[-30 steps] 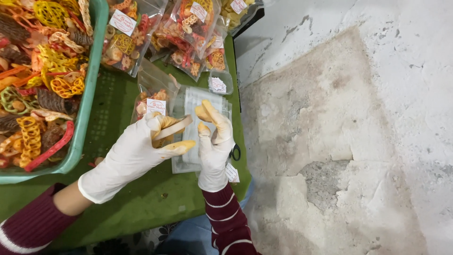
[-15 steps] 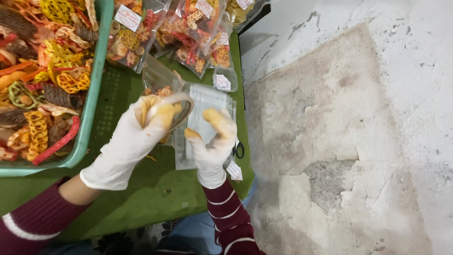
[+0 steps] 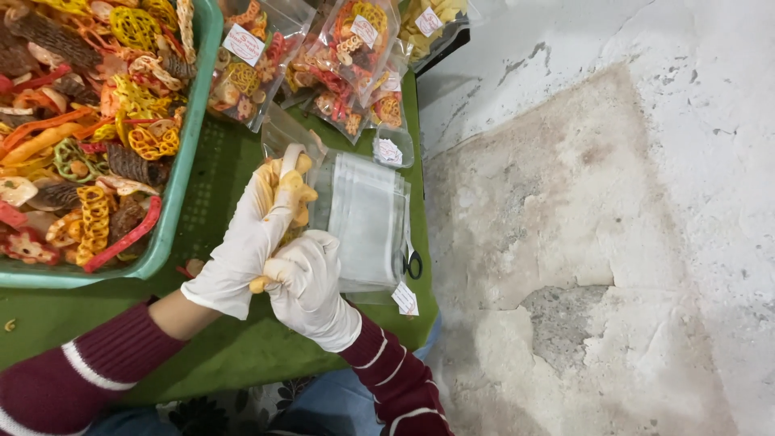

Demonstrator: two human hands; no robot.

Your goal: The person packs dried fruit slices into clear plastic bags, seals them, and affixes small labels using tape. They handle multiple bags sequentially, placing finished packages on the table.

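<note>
My left hand [image 3: 250, 234], in a white glove with yellow-stained fingertips, is closed around a small clear bag [image 3: 292, 145] and holds it upright over the green table [image 3: 242, 355]. My right hand [image 3: 311, 287], gloved too, is balled into a fist just below and touching the left; I cannot tell what it grips, perhaps the bag's lower end. How full the bag is I cannot tell, since my fingers cover most of it. Just right of my hands lies a stack of empty clear bags [image 3: 367, 222], so I judge much packing remains. Past them, at the table's far edge, several filled bags [image 3: 339, 56] of coloured snacks with small labels lie done. The teal tray [image 3: 190, 153] at my left is heaped with loose snacks [image 3: 89, 121], yellow, orange, red and brown, so plenty is left to bag.
</note>
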